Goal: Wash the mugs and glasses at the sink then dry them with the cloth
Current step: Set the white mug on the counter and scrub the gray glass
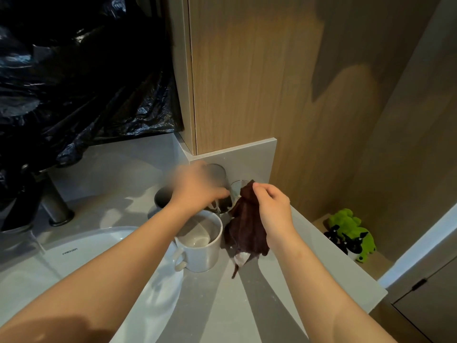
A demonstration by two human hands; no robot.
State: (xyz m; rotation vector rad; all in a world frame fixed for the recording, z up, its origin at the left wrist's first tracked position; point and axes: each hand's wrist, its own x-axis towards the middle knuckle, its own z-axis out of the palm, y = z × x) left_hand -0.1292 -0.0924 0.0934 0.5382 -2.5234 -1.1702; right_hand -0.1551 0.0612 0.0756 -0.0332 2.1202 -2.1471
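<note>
Mugs (200,243) and glasses (237,188) are bunched in the back corner of the desk (247,305) right of the sink (99,243), so I'd guess washing is done and drying is only starting. Right hand (272,209) pinches the dark cloth (247,229) hanging beside the front mug, left hand (197,191) is a blur over the glasses, can't tell if it's gripping. Grey desk, wood-panel wall (272,82), black plastic (74,70) behind the tap (55,206), green toy (351,229).

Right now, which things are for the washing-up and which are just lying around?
For the job: white mug, grey mug, back glass, front glass, brown cloth, sink.
Just lying about: green toy, black plastic bag.
</note>
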